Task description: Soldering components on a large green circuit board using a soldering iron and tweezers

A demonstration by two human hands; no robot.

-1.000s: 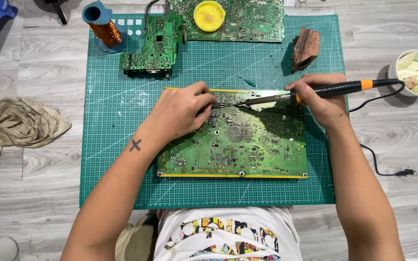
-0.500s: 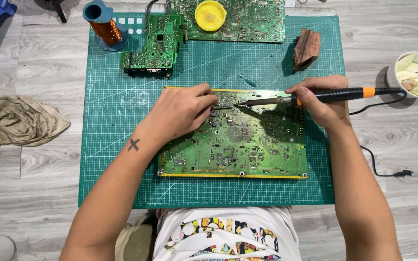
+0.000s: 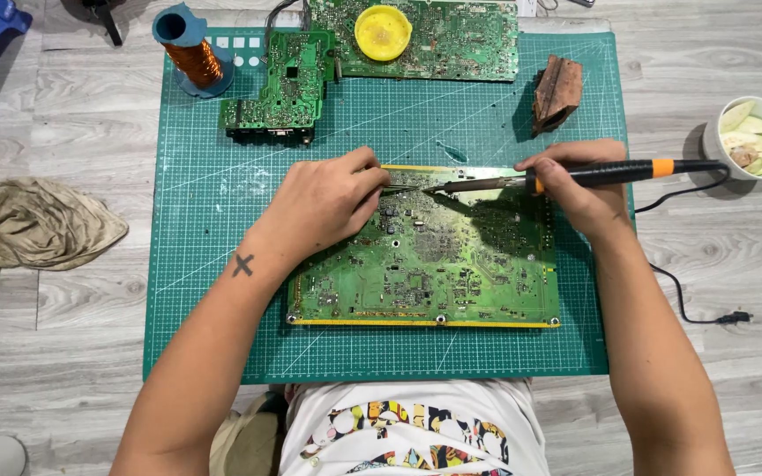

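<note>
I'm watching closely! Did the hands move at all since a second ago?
Hardly. The right hand keeps its grip on the soldering iron, tip on the big circuit board. The left hand still pinches a thin tool beside the tip. Everything else on the mat stayed put.

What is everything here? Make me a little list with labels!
left hand: pinches thin metal tweezers against the big green circuit board
right hand: holds the black-and-orange soldering iron, tip over the board
surface: green gridded cutting mat
behind: copper wire coil on a blue spool, round yellow tin, brown block
side: white cup
</note>
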